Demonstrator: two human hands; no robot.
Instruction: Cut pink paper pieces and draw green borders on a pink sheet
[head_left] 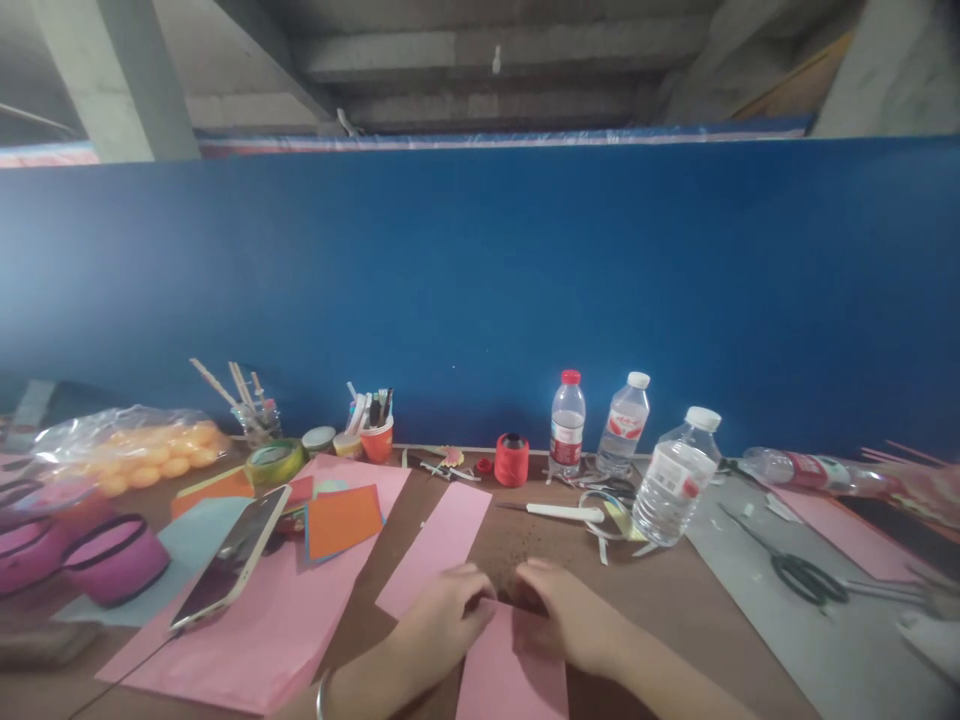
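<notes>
A pink sheet (514, 675) lies nearest, running off the bottom of the view on the brown desk (637, 610), its far end between the person's two hands. The left hand (446, 615), with a bracelet (322, 697) at its wrist, has its fingers curled in and its thumb closed on the sheet's far left corner. The right hand (566, 612) bends its fingers over the far right side, gripping there, with the fingertips partly hidden in shadow. Just beyond the left hand lies a pink strip (442, 545). Farther off stand a red spool (512, 462) and, near a white-handled tool (566, 512), a large clear bottle (677, 480). To the left, a phone (232, 560) rests tilted above larger pink paper (300, 640).
</notes>
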